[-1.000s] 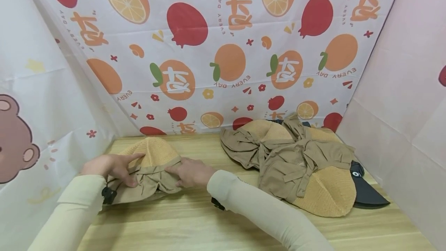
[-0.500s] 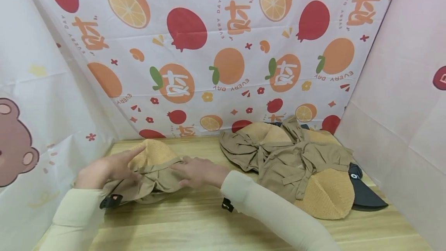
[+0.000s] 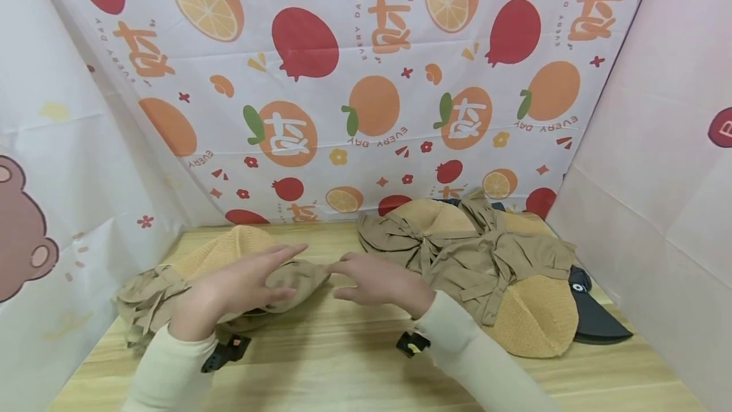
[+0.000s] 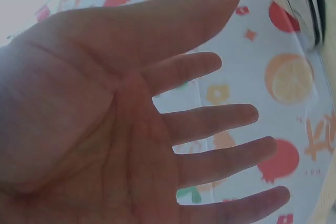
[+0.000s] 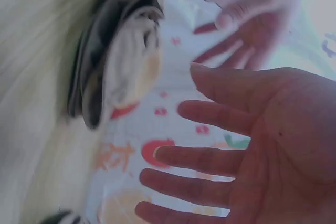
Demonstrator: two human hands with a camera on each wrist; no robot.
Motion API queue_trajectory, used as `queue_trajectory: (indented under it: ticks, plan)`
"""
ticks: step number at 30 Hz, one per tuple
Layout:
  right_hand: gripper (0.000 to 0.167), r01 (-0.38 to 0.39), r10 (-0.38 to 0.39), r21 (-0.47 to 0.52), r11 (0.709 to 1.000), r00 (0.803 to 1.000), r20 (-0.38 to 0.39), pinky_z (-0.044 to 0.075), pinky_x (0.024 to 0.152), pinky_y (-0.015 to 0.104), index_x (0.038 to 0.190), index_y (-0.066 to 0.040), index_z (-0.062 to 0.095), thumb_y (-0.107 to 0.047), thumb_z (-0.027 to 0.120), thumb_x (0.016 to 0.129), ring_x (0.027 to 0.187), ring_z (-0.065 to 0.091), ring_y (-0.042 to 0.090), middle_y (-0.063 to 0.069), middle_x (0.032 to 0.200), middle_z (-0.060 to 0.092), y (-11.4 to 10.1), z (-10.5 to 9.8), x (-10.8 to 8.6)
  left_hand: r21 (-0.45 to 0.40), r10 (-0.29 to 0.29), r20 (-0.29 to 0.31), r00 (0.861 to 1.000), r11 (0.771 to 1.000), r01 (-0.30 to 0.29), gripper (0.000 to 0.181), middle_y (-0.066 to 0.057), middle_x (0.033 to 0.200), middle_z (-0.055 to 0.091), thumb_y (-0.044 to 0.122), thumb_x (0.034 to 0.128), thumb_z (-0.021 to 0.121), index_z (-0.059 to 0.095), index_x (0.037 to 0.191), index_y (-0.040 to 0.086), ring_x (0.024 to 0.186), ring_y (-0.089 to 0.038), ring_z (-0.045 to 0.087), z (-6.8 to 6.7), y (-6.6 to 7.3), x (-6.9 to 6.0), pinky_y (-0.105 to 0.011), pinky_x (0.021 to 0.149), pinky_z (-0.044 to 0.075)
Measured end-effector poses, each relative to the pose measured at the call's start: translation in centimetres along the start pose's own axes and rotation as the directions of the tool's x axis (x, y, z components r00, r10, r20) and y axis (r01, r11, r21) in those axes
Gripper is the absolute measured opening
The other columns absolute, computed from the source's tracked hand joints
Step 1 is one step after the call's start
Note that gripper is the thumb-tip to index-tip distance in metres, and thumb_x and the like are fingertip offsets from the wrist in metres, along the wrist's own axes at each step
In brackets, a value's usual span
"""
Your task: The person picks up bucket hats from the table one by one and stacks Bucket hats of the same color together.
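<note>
A hat with a straw-coloured knit crown and gathered khaki fabric (image 3: 151, 301) lies on the left of the table in the head view. My left hand (image 3: 234, 291) is in front of it, hiding part of the crown, with fingers extended and nothing in them. Just past the hat's right end, my right hand (image 3: 380, 281) hovers with straight, spread fingers, holding nothing. Both palms face each other. In the right wrist view the hat (image 5: 126, 61) looks like a low folded stack, apart from the right hand (image 5: 262, 145). The left wrist view has the left palm (image 4: 131, 108) bare.
Several similar khaki and straw hats (image 3: 540, 323) lie overlapping in a heap at the right. A black brim (image 3: 600, 320) pokes out on the heap's right side. Fruit-print cloth (image 3: 374, 107) hangs behind the wooden table (image 3: 320, 367), with pale cloth walls at both sides.
Both hands have come off the left hat and moved right; the right hand is now beyond its end. More of the hat's left side shows. The heap of hats stays put.
</note>
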State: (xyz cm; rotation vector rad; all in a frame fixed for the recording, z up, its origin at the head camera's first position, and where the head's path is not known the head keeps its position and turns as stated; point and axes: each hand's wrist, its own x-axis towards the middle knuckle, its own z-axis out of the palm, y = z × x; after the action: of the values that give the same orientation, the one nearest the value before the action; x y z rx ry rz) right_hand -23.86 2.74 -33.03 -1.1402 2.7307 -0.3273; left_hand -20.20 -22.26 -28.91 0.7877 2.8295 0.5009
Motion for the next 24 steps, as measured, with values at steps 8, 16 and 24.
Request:
queue_trajectory:
  ticks: [8, 16, 24]
  plan:
    - [0.047, -0.037, 0.046, 0.088, 0.995, 0.993, -0.109, 0.046, 0.115, 0.049, 0.147, -0.012, 0.058, -0.030, 0.063, 0.104, 0.139, 0.055, 0.030, 0.010, 0.150, 0.059, 4.6, -1.6, -6.0, 0.035, 0.071, -0.034, 0.997, 0.997, -0.070, 0.073, -0.018, 0.156, 0.050, 0.029, 0.0948, 0.075, 0.042, 0.158, 0.012, 0.142, -0.040, 0.051, 1.4, 2.4, 0.7, -0.060, 0.112, 0.045]
    - [0.045, -0.135, 0.154, 0.126, 0.983, 0.974, -0.163, 0.043, 0.115, 0.057, 0.145, -0.007, 0.058, -0.026, 0.061, 0.105, 0.142, 0.051, 0.039, 0.018, 0.150, 0.057, 8.5, -2.7, -10.9, 0.118, 0.069, -0.030, 0.997, 0.991, -0.065, 0.073, -0.016, 0.154, 0.054, 0.029, 0.0929, 0.077, 0.045, 0.156, 0.013, 0.140, -0.041, 0.052, 2.0, 3.6, 1.5, -0.060, 0.112, 0.045]
    - [0.043, -0.132, 0.162, 0.149, 0.980, 0.962, -0.219, 0.050, 0.108, 0.056, 0.141, -0.004, 0.061, -0.023, 0.064, 0.103, 0.133, 0.060, 0.037, 0.015, 0.142, 0.064, 10.6, -2.7, -13.0, 0.077, 0.062, 0.017, 0.998, 0.995, -0.064, 0.071, -0.017, 0.156, 0.051, 0.027, 0.0960, 0.074, 0.042, 0.158, 0.012, 0.144, -0.039, 0.049, 3.0, 3.8, 2.7, -0.057, 0.117, 0.041]
